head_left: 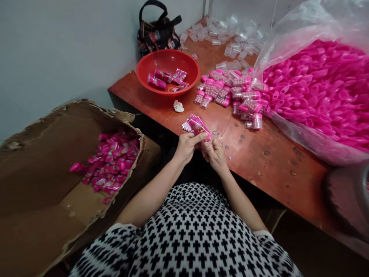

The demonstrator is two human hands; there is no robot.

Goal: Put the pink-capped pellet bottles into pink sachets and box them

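Note:
Both my hands meet over the table's near edge at a pink printed plastic sleeve [201, 126]. My left hand [186, 147] is closed, its thumb pressed on the sleeve's face. My right hand [215, 156] pinches the lower end, where the fingers hide whatever may be inside. More flat pink sleeves [188, 124] fan out just behind the held one; I cannot tell whether they rest on the table or in my left hand. To the right lies a pile of small clear jars [213, 90] filled with pale pink balls and capped in bright pink.
A red bowl [168, 90] holds bundles of sleeves, with a crumpled white scrap [178, 106] before it. Loose clear cups [227, 34] and a black bag [158, 38] lie behind. Right: a plastic sack of pink caps [319, 92]. Left: a cardboard box [37, 154] with wrapped jars [115, 161].

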